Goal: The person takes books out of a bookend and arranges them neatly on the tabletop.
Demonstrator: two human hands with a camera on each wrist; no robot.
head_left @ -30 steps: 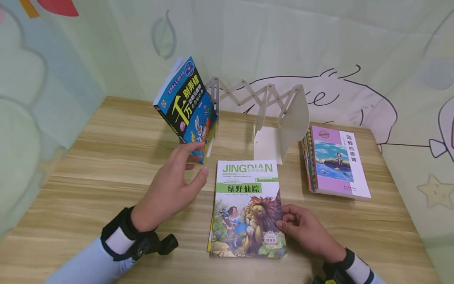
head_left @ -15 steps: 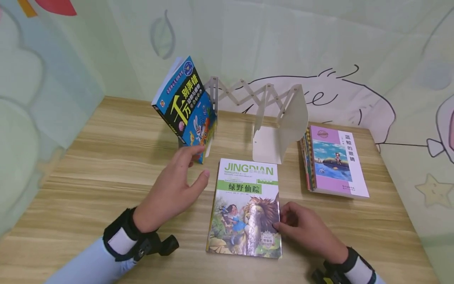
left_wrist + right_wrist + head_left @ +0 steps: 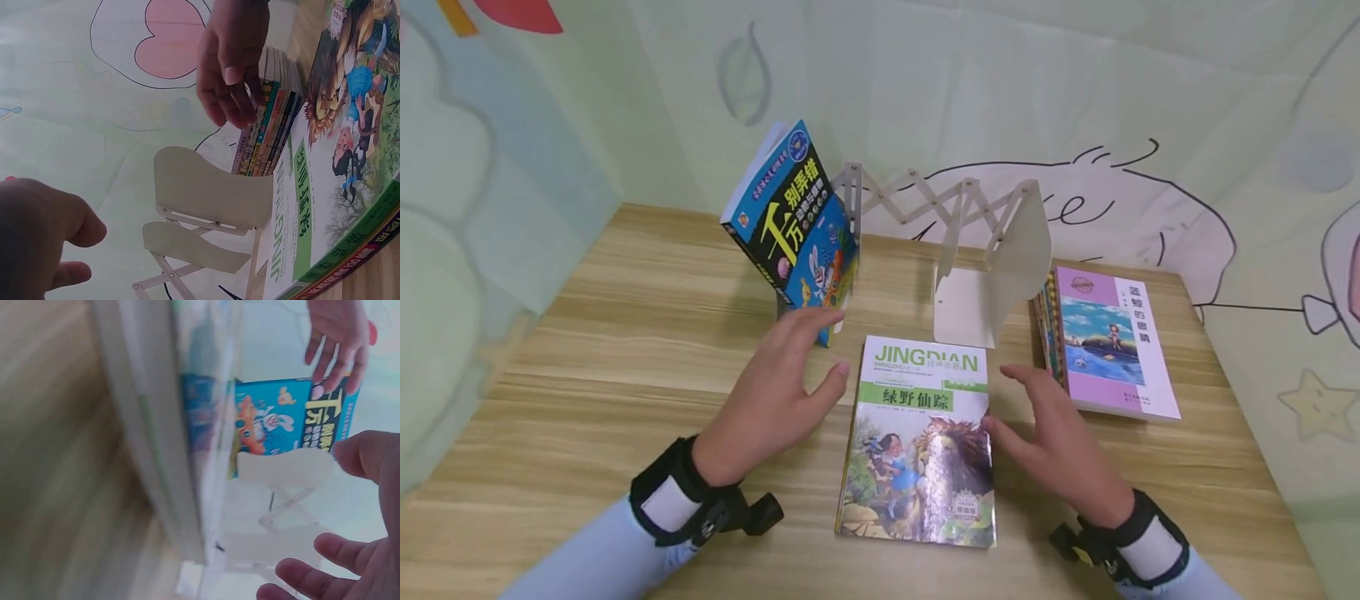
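A paperback with a lion and a girl on its cover [image 3: 917,450] lies on top of a small pile in front of me. Coloured spines of books below it [image 3: 359,265] show in the left wrist view. My left hand [image 3: 771,392] hovers to the left of the pile, fingers loosely extended and thumb apart, holding nothing. To the right, my right hand [image 3: 1067,442] has its fingers spread and its thumb tip close to the pile's right edge. In the right wrist view, the right fingers [image 3: 340,550] are relaxed, with nothing between them.
Behind the pile stands a white folding metal bookend [image 3: 966,304] with a scissor-like lattice. A blue book [image 3: 793,225] leans upright at its left end. On the right lies a stack of books topped by a pink one [image 3: 1108,342]. A printed cloth backdrop rises behind the wooden table [image 3: 610,350].
The lion book has shifted slightly and now lies flush with the pile. My right hand has let go of its right edge and moved up, opening its fingers. The left hand barely moved.
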